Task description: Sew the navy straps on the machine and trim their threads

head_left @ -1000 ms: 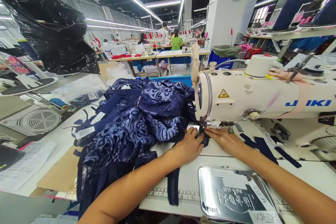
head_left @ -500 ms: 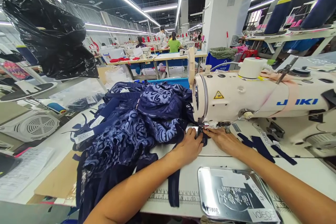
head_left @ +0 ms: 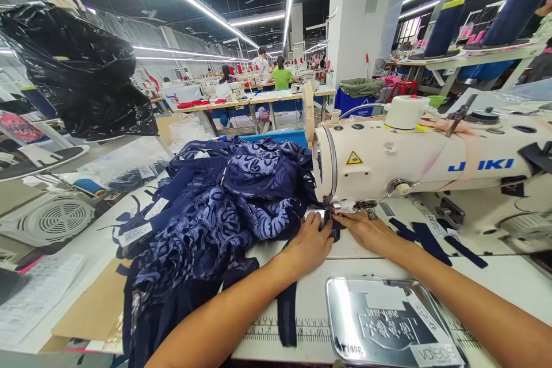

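At the needle end of a white sewing machine, my left hand has its fingers bent and pressed onto a small piece of navy fabric. My right hand reaches in from the other side, its fingertips together on the same fabric close to the presser foot. The fabric's edge under the fingers is partly hidden. Beside my left hand lies a large heap of navy garments with light blue patterned lace. A navy strap hangs down over the table edge below my left forearm.
A metal tin lid with labels lies between my forearms, over a printed ruler. Navy strips lie right of my right hand. A black plastic bag hangs at left; people sit at machines farther back.
The whole view has shifted slightly, with the background sliding left. Both hands stay at the needle on the navy fabric, with hardly any visible movement.
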### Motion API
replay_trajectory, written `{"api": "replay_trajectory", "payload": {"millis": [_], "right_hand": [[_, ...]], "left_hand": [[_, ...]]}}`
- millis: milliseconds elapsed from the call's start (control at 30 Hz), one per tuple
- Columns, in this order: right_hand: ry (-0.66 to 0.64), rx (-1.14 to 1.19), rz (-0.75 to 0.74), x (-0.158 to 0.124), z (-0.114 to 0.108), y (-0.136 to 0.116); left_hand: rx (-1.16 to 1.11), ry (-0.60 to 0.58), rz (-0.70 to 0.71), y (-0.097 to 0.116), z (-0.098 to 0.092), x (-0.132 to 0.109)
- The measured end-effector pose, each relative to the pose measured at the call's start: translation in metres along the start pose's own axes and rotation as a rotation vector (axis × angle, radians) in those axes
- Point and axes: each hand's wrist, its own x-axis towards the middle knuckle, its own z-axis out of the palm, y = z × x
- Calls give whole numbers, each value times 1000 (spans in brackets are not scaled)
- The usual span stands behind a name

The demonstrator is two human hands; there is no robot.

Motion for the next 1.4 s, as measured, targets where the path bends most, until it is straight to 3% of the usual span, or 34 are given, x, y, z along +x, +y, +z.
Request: {"api": "replay_trajectory", "payload": {"millis": [100, 333, 867, 1167, 1400], "right_hand": [[38, -8, 11, 0, -1, -2], [92, -3, -24, -4, -6, -7], [66, -17, 12, -3, -7, -12], [-39, 198, 109, -8, 5, -16], [39, 468, 215, -10, 7, -7]], "left_hand": [[-100, 3, 1, -5, 1, -3], [-284, 58, 183, -25, 2, -11], [-349, 114, 163, -27, 11, -7], [-323, 127, 157, -32, 11, -1], [-265, 76, 130, -29, 6, 3]]}}
